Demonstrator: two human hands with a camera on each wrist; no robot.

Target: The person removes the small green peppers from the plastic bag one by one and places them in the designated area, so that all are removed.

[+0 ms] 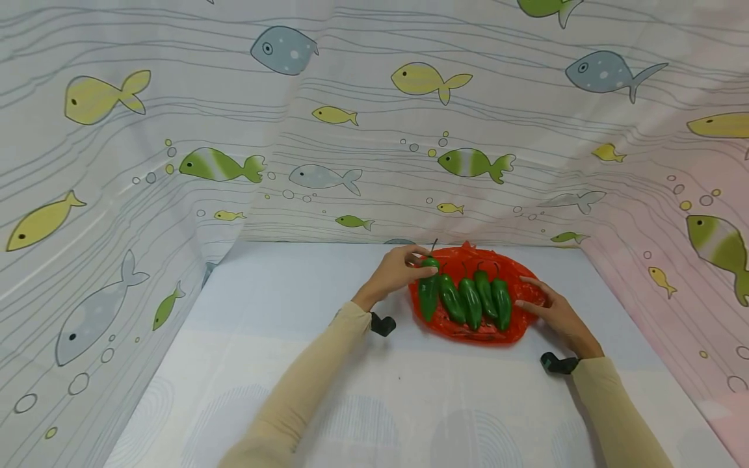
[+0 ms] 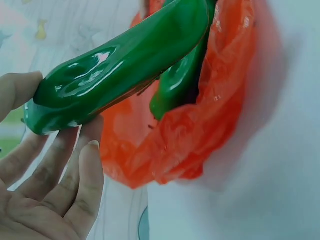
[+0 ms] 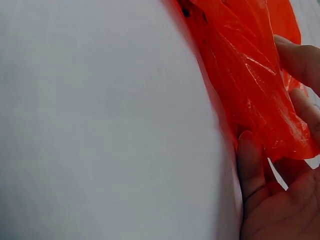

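Observation:
My left hand (image 1: 400, 273) holds a glossy green chili pepper (image 2: 115, 70) by its stem end, between thumb and fingers. It is over the left side of a spread red plastic bag (image 1: 468, 335), with the pepper's tip pointing toward me in the head view. Several more green chili peppers (image 1: 471, 302) lie side by side on the bag, their thin stems pointing away. At the bag's right edge, my right hand (image 1: 558, 318) grips the gathered red plastic, thumb on the near side and fingers on the far side, as the right wrist view shows.
A pale tabletop (image 1: 456, 403) with faint round patterns lies under the bag. Behind it and along both sides hang curtains (image 1: 374, 143) printed with fish. Dark wrist cameras (image 1: 383, 324) are strapped below both hands.

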